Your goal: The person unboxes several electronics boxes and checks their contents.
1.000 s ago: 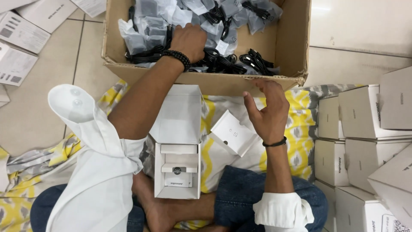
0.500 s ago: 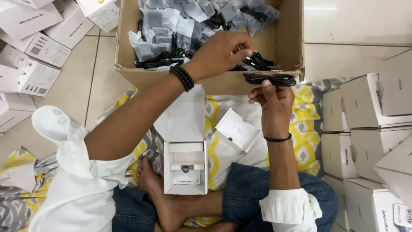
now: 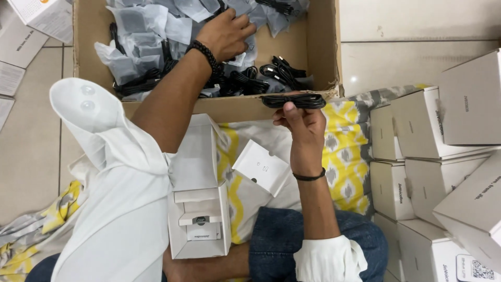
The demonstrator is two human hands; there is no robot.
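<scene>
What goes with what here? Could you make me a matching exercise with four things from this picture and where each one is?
Things:
1. coiled black cable
2. brown cardboard box
3. open white carton
4. flat white card insert

Places:
A. lying on the yellow patterned cloth, between the arms
B. pinched in the right hand
C. on the person's lap, lid up
D. on the floor ahead, with the left hand reaching in among bagged parts

Pairs: 1-B, 2-D, 3-C, 4-A
</scene>
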